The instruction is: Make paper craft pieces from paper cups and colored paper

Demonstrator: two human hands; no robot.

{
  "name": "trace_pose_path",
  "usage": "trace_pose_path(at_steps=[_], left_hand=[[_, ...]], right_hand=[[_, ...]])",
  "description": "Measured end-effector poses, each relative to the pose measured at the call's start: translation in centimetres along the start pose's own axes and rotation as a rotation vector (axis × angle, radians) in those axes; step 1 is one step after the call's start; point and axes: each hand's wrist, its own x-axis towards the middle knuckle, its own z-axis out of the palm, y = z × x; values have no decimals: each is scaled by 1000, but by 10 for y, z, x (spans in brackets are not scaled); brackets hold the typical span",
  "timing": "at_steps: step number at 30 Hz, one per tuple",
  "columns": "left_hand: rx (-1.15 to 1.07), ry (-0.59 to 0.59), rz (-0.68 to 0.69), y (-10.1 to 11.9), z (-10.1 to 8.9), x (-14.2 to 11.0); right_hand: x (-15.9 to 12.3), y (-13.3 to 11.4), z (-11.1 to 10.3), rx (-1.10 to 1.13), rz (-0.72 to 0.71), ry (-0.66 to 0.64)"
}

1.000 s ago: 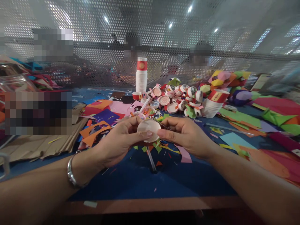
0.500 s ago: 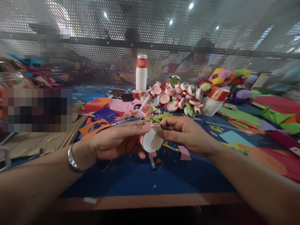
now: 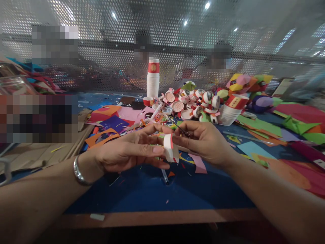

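In the head view, my left hand (image 3: 132,149), with a silver bangle at its wrist, grips a short cut-off paper cup piece (image 3: 168,146) between thumb and fingers. The piece is white with a red edge and is turned on its side. My right hand (image 3: 207,140) is closed around a thin dark pointed tool (image 3: 181,129), whose full shape is hidden by the fingers. Its fingertips are close to the cup piece's right side; whether they touch it I cannot tell. A clear-barrelled pen (image 3: 165,176) lies on the blue table below the hands.
Behind the hands lies a pile of cut cup pieces (image 3: 177,106). A tall stack of paper cups (image 3: 153,83) stands upright; another cup stack (image 3: 232,110) leans at right. Coloured paper (image 3: 115,123) and scraps surround them. Cardboard (image 3: 50,159) lies left. People are behind a perforated metal screen (image 3: 106,64).
The cup piece has turned from showing its round white face to showing its side wall and red edge. My left fingers have shifted around it.
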Motion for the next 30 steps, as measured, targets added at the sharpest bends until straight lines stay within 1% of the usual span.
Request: trace_pose_path(at_steps=[2, 6, 9, 16, 18, 22, 26, 30], left_hand=[[3, -18, -47, -1, -1, 1], [-3, 3, -152, -4, -1, 5], [14, 31, -158, -5, -1, 6], [163, 180, -6, 2, -2, 4], [201, 218, 62, 2, -3, 5], [320, 233, 206, -3, -7, 8], [488, 291, 313, -5, -9, 9], [572, 296, 417, -4, -11, 9]], right_hand=[[-1, 0, 0, -50, -24, 13], [0, 4, 3, -133, -74, -2], [2, 8, 5, -159, -88, -13], [-1, 0, 3, -39, -71, 73], [-2, -3, 1, 4, -39, 54], [-2, -4, 1, 49, 21, 2], [-3, -6, 1, 65, 31, -24], [-4, -7, 0, 26, 31, -22]])
